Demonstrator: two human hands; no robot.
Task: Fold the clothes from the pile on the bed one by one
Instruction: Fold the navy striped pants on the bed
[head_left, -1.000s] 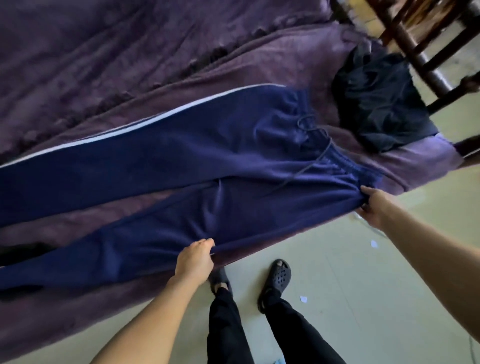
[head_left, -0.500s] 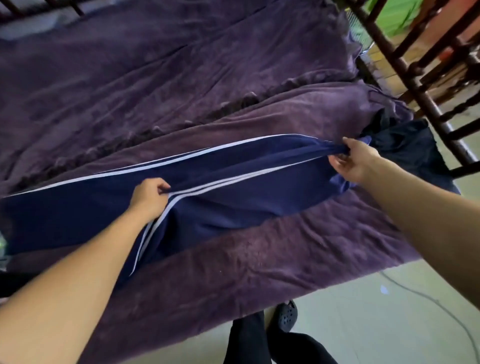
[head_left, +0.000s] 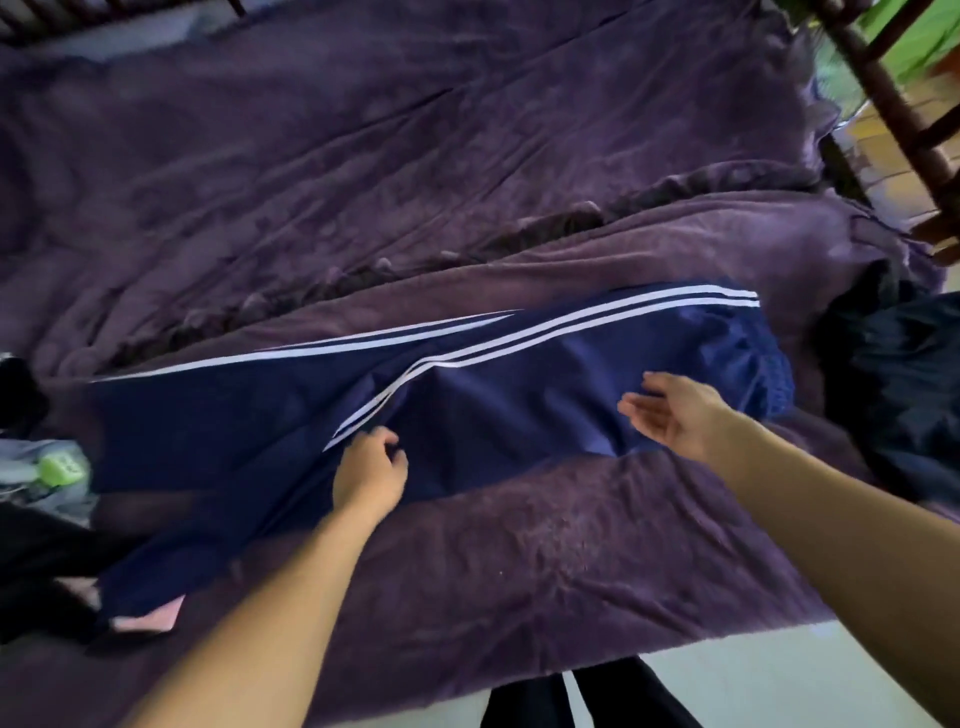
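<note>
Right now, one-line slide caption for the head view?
Navy track trousers with white stripes folded leg over leg on purple bed cover; left hand curled over them, right hand open.

Black trousers (head_left: 618, 699) are worn, seen only at btm edge. Left hand (head_left: 370, 470) & right hand (head_left: 675, 413) are left uncovered; forearms (head_left: 270, 597) are bared up to frame edge.

Navy track pants (head_left: 519, 415), white side stripes, folded lengthwise, lying flat across purple bed (head_left: 467, 156).
</note>
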